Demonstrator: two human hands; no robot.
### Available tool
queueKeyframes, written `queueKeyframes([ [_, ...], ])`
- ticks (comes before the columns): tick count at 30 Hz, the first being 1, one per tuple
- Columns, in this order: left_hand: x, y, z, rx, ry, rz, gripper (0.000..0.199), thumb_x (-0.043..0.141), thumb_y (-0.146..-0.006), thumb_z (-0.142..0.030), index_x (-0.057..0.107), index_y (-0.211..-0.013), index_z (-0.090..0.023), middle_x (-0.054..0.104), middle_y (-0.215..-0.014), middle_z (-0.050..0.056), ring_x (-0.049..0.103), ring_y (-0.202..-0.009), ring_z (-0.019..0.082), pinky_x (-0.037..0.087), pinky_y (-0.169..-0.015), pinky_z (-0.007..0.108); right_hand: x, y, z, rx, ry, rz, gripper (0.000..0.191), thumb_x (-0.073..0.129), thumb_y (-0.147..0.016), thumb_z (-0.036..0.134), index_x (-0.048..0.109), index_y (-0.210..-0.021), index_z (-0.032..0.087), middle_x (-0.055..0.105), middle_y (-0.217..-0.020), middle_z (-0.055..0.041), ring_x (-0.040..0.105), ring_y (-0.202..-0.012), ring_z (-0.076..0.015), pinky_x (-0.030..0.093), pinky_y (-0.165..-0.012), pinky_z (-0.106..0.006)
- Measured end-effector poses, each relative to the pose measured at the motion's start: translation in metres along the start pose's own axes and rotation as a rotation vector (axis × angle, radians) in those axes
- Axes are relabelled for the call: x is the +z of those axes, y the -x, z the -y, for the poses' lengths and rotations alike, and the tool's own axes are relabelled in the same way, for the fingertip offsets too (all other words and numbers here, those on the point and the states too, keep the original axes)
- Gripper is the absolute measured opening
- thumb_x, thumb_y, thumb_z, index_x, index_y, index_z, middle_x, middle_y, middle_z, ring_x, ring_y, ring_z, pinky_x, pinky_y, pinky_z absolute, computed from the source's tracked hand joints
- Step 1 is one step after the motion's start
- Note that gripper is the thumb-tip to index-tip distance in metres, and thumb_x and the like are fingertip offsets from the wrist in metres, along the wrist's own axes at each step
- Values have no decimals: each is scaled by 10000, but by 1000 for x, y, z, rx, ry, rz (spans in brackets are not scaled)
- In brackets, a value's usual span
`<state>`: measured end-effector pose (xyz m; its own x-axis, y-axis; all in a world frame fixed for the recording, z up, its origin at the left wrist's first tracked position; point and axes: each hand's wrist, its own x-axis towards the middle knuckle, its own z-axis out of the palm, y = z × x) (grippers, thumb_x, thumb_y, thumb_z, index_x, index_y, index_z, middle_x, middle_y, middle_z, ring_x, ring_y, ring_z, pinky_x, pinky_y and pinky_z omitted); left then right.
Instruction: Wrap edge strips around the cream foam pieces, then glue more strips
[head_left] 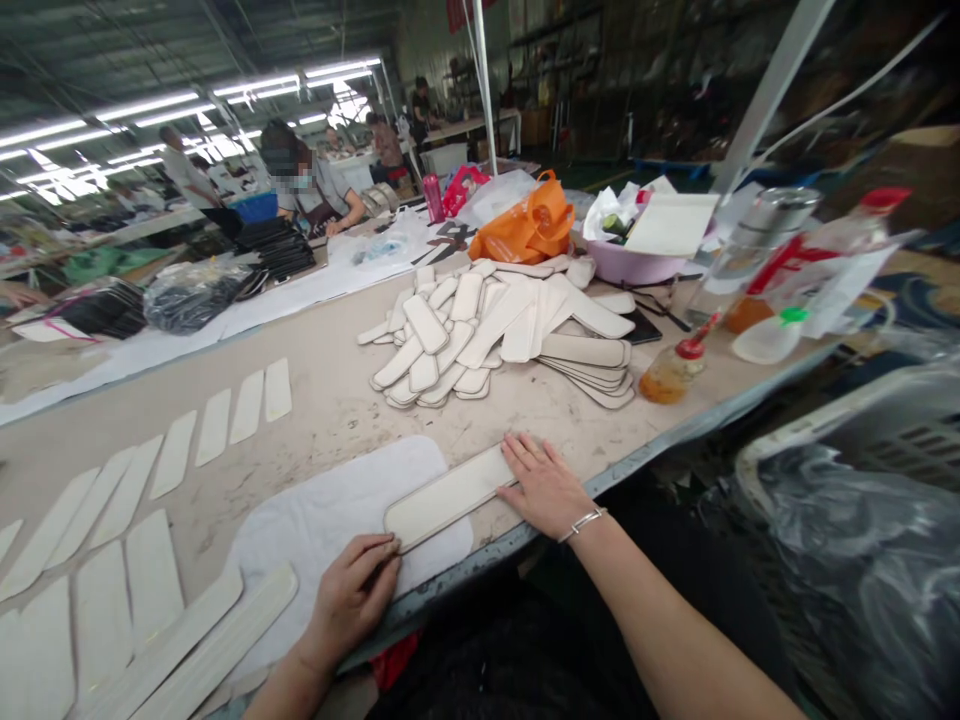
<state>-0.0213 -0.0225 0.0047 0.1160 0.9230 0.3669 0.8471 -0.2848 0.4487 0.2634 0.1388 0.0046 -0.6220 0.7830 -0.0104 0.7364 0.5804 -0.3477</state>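
A long cream strip (450,495) with rounded corners and a darker edge lies across a white cloth (330,510) near the table's front edge. My left hand (360,580) is closed at the strip's left end, with the thumb and forefinger on its near corner. Flat over the right end rests my right hand (544,485), fingers stretched out; it hides that end of the strip. Beyond the hands is a loose pile of similar cream pieces (480,325). More flat white strips (176,455) lie in rows to the left, some of them on the cloth's edge.
A glue bottle (671,372) with a red cap, a white squeeze bottle (772,338) and a clear flask (750,250) stand at the right. Behind the pile are an orange bag (525,225) and a lilac basin (637,262). A co-worker (311,185) sits across the table.
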Motion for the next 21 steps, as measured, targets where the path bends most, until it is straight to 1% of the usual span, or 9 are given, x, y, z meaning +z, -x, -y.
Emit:
queueKeyframes([
  [2,-4,4,1,-86,-3,-11,216,569,-810,-210,609,-1021,-195,650,-979,63,632,-883,173,547,-782,304,0,1,0,-8,-10,-8,673,285,-879,549,242,-1415,145,186,-1487,-52,123,-1369,-223,83,-1116,-433],
  [5,-10,5,2,-216,-23,-99,229,535,-838,-243,581,-1055,-188,664,-955,62,643,-836,169,558,-730,297,1,1,-1,-1,-21,-16,684,311,-868,548,252,-1411,137,189,-1487,-59,123,-1369,-224,73,-1117,-428],
  [7,-10,-3,0,-176,-63,-151,226,529,-839,-234,590,-1052,-186,658,-985,73,633,-879,180,547,-767,322,1,1,-2,-1,-32,-16,688,322,-862,550,255,-1411,139,189,-1488,-61,123,-1369,-226,69,-1117,-426],
  [9,-4,-18,-5,-64,-102,-145,240,536,-831,-228,601,-1059,-189,639,-1055,87,606,-969,201,513,-852,367,1,1,-2,-4,-43,-19,690,330,-858,551,257,-1411,143,189,-1488,-62,124,-1369,-228,65,-1117,-428],
  [11,6,-39,-11,-3,-134,-84,279,541,-826,-247,597,-1092,-186,623,-1101,98,580,-1025,220,485,-893,401,1,2,-2,-4,-52,-23,689,336,-857,548,262,-1409,141,197,-1486,-70,127,-1368,-229,60,-1116,-429],
  [14,21,-73,-17,-49,-194,59,309,583,-782,-295,618,-1062,-170,618,-1090,109,577,-999,244,481,-860,417,-1,3,-3,13,-81,-52,715,390,-833,559,301,-1394,126,165,-1492,-106,134,-1366,-239,73,-1115,-415],
  [17,25,-99,-20,-157,-190,249,306,649,-699,-293,638,-976,-163,626,-952,83,590,-872,224,471,-773,363,-4,5,-5,47,-152,-103,807,535,-757,530,266,-1407,136,123,-1499,-131,189,-1349,-256,133,-1107,-404],
  [19,23,-110,-22,-271,-153,363,300,686,-640,-291,625,-905,-164,607,-805,36,577,-748,192,438,-666,301,-5,5,-7,65,-215,-133,858,604,-714,472,232,-1419,153,161,-1491,-134,241,-1329,-264,186,-1094,-411],
  [21,19,-116,-24,-384,-115,430,264,701,-601,-296,592,-805,-169,563,-692,-11,537,-649,163,378,-588,260,-5,3,-9,78,-287,-175,824,612,-716,420,259,-1409,149,235,-1468,-141,277,-1312,-264,231,-1078,-414],
])
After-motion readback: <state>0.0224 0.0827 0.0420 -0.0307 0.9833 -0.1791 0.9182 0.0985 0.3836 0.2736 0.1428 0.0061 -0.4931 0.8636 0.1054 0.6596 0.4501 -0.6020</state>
